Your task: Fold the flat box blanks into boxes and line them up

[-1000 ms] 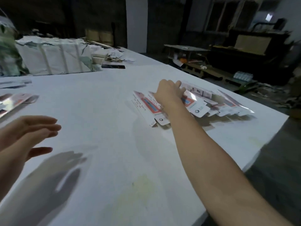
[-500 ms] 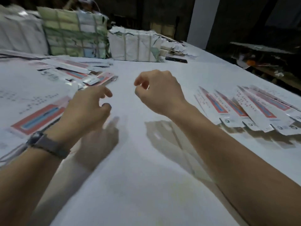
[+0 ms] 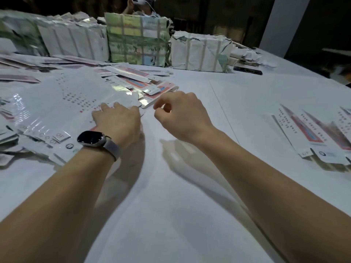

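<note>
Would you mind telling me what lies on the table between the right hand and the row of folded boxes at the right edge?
In the head view, only bare white table lies between the right hand and the folded boxes.

White box blanks (image 3: 62, 103) with red-blue stripes; white table (image 3: 171, 205)
</note>
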Motion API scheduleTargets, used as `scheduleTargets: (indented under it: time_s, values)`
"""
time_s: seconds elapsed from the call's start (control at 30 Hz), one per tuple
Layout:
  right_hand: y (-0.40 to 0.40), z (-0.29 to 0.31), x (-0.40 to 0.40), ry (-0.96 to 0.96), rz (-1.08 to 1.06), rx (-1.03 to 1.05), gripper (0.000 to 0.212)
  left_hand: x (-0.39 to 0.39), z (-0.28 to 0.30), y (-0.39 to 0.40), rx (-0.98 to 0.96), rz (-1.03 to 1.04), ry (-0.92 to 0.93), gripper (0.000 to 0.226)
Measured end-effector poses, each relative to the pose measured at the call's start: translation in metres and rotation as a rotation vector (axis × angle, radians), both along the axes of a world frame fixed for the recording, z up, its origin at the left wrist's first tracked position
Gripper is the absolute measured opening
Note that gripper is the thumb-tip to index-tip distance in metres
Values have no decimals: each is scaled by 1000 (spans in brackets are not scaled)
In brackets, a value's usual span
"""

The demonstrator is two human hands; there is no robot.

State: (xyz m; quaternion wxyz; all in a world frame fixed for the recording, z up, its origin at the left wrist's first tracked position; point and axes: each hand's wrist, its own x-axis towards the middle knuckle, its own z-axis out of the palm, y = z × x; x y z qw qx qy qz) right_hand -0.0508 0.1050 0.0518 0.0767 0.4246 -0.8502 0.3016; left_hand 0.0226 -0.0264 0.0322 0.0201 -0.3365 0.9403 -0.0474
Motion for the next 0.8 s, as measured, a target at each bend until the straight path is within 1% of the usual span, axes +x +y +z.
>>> scheduleTargets:
  time_s: [0.07,0.13,0.2,0.27,0.33,0.37,0.43,0.47,0.5,0.53,0.6,0.63,0.67,0.8]
  values:
    - [3,-2,-4,-25,-11,-13,17,1,2,8,-2,-7,2,37]
    - [5,-3,-7,-21,-18,-21,17,3,8,14,-34,-54,94,32]
    - [6,-1,-8,-9,-20,-56,18,3,16,19,-78,-100,250,32]
    - [8,5,-11,5,-30,-144,19,4,26,24,-118,-125,413,42]
    - [12,15,-15,29,-53,-265,18,6,35,28,-120,-192,646,51]
    - [16,21,-19,45,-63,-337,18,7,40,29,-70,-257,787,51]
    - [24,35,-24,76,-68,-491,21,10,49,33,99,-385,1047,43]
    - [29,42,-26,87,-64,-550,23,10,52,35,230,-422,1133,37]
    - [34,48,-29,93,-55,-584,24,10,54,38,421,-437,1181,31]
    - [38,53,-31,96,-42,-593,26,9,54,40,670,-439,1188,24]
    - [45,58,-35,92,-19,-550,28,8,51,47,1175,-443,1120,19]
    - [49,57,-37,82,-14,-520,29,7,48,50,1337,-443,1081,19]
    - [51,56,-39,68,-16,-492,29,5,45,53,1422,-440,1053,19]
    - [56,47,-42,65,-33,-347,40,-2,28,58,1575,-472,1029,19]
